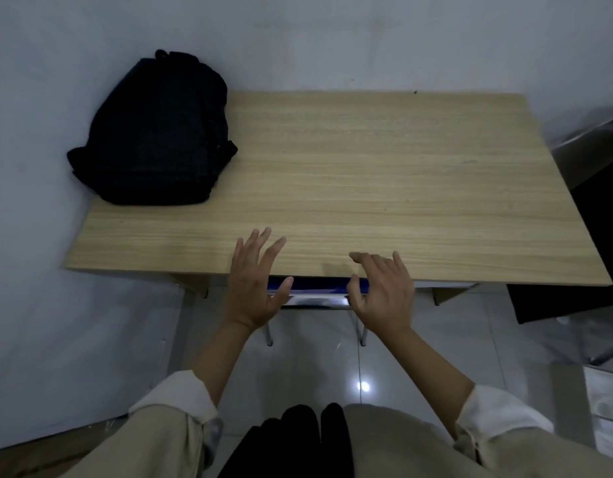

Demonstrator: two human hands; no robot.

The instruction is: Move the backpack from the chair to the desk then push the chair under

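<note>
Resting at the bench's [367, 174] upper left, the backpack [156, 132] leaves both hands [253, 288] [384, 291] free, grips released above the tucked chair [315, 294].

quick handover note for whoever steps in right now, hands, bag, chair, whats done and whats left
Left hand: open, fingers spread, holding nothing, at the desk's near edge over the chair back.
Right hand: open, empty, same spot to the right.
Black backpack: lying on the wooden desk, far-left corner, against the wall.
Chair: almost fully under the desk; only its blue back edge and metal legs show.
Done: backpack moved, chair pushed in.
Left: probably nothing; perhaps a last nudge if the chair should go deeper.
</note>
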